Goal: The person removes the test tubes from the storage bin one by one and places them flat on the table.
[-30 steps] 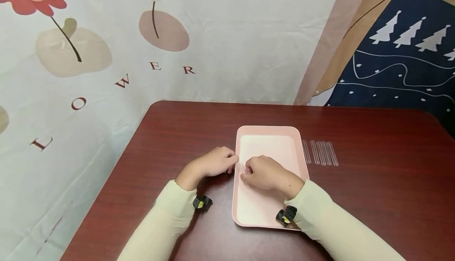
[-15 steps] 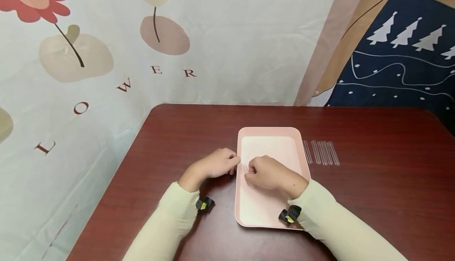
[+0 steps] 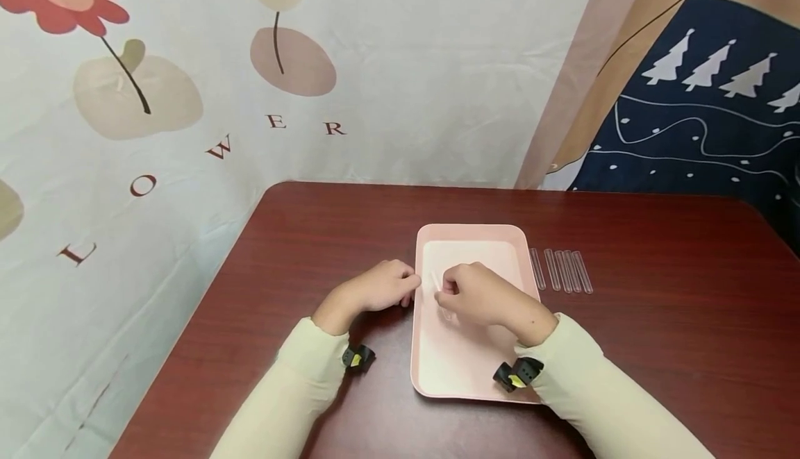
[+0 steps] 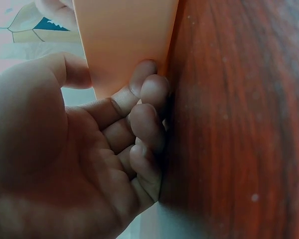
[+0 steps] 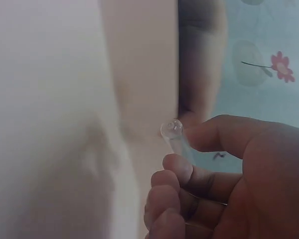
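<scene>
In the head view, my right hand [image 3: 478, 296] is over the left part of a pink tray [image 3: 478, 379], pinching a clear test tube [image 3: 435, 280]. The right wrist view shows the rounded end of that test tube [image 5: 172, 129] between thumb and fingertips, with my fingers hiding part of it. My left hand [image 3: 380, 287] holds the tray's left edge. From the left wrist, the thumb touches the rim of the tray [image 4: 124, 40] and the curled fingers lie against its outer wall, close to the tabletop.
Several clear test tubes [image 3: 567, 271] lie side by side on the brown table [image 3: 656, 320], right of the tray. One test tube [image 3: 537, 269] lies close against the tray's right edge. A printed cloth [image 3: 425, 98] hangs behind the table.
My right hand has risen a little and shifted slightly right with the test tube, which now shows more above the fingers. The left hand keeps its place at the tray's edge.
</scene>
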The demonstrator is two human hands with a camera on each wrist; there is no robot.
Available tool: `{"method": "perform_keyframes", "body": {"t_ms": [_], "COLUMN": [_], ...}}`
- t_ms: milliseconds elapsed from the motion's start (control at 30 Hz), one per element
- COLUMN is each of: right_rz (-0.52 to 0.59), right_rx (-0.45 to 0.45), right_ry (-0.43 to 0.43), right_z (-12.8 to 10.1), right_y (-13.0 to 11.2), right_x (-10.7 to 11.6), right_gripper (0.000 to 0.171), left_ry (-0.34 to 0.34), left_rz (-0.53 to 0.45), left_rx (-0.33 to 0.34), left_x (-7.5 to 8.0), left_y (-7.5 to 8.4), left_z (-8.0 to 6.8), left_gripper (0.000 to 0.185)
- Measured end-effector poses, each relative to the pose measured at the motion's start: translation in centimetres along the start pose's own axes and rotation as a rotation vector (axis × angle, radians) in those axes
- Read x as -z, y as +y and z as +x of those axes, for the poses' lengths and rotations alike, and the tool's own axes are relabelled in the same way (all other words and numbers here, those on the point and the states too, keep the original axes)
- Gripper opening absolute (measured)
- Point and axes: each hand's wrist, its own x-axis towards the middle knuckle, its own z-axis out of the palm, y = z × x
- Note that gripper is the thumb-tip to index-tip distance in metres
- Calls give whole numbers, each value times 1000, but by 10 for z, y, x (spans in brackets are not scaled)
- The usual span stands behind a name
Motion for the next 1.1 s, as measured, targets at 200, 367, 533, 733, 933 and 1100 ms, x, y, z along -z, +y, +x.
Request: {"method": "perform_keyframes", "body": {"t_ms": [200,367,533,733,933,1100], "right_rz": [-1,-17,-25,-10,-17,-14], "right_rx": [10,-3,-6,-18,-29,-39], "right_ry": [67,116,176,226,250,273], "right_z": [-8,-19,-31,-44,-56,-67], "right_y": [-3,-3,1,4,9,17], "right_x": [16,27,37,49,57,62], "right_gripper": [23,26,27,25,24,21], "left_ry": [-8,-13,-12,-3,4,0], "left_rz": [2,12,8,-6,-11,-11], "left_rx": [-8,-11,-7,3,14,7], "left_x": [0,-1,-2,-1,-1,-1], "left_y": [2,4,5,3,-1,0], "left_z": [1,2,2,1,0,0], "left_gripper": [37,38,38,37,38,38]}}
